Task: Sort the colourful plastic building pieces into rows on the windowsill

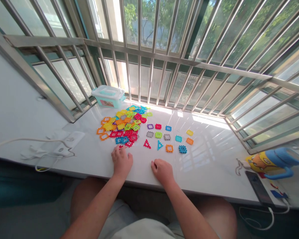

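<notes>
My left hand (121, 161) rests at the near edge of a heap of colourful plastic interlocking tiles (119, 126). Its thumb is apart from the fingers, and the fingertips are at a small red tile (121, 147), partly covered by them. My right hand (163, 170) lies on the table as a loose fist, with no tile showing in it. Ahead of it are loose tiles in rough rows, among them a red triangle (147, 143), a blue triangle (159, 145), an orange square (169, 148) and a dark blue square (182, 149).
A lidded light-green box (108, 96) stands at the back left of the white table (209, 159). At left lies a power strip (67, 144) with cables. A yellow and blue cup (274, 161) and a phone (259, 188) lie at right. Metal bars (151, 79) edge the back.
</notes>
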Action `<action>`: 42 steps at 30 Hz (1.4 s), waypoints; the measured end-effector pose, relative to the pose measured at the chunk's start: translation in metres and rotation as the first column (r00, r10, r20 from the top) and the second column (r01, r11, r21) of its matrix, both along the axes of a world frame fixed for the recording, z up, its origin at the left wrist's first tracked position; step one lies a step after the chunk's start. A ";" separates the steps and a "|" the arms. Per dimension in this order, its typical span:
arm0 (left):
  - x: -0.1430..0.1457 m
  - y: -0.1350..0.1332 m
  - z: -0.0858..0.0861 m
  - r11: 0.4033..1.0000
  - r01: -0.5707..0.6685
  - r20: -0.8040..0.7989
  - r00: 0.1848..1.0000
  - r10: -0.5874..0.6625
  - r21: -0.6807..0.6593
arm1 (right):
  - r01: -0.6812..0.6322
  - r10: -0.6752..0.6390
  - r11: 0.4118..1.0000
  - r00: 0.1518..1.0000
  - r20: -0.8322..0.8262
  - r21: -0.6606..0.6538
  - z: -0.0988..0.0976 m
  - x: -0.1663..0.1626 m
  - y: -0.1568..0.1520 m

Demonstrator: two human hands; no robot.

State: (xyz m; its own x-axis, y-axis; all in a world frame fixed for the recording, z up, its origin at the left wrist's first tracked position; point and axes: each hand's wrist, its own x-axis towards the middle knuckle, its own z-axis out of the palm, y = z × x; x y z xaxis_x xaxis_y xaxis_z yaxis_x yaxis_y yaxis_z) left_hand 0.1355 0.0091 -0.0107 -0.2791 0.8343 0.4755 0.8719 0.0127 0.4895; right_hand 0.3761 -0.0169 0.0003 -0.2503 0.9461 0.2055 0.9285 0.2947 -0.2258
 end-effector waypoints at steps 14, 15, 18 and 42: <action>0.009 -0.014 0.013 0.746 0.665 0.158 0.739 -0.655 -0.020 | -0.004 0.004 1.000 1.000 -0.013 -0.026 0.003 0.000 0.000; 0.009 -0.015 0.012 0.749 0.662 0.164 0.742 -0.650 -0.028 | -0.003 0.002 1.000 1.000 -0.014 -0.025 0.003 0.000 0.000; 0.006 -0.015 0.007 0.793 0.606 0.200 0.786 -0.585 -0.059 | -0.001 0.001 1.000 1.000 -0.019 -0.026 0.002 0.000 0.000; 0.010 -0.013 0.019 0.782 0.619 -0.012 0.784 -0.621 -0.071 | -0.003 0.002 0.999 1.000 -0.010 -0.048 0.004 -0.001 0.001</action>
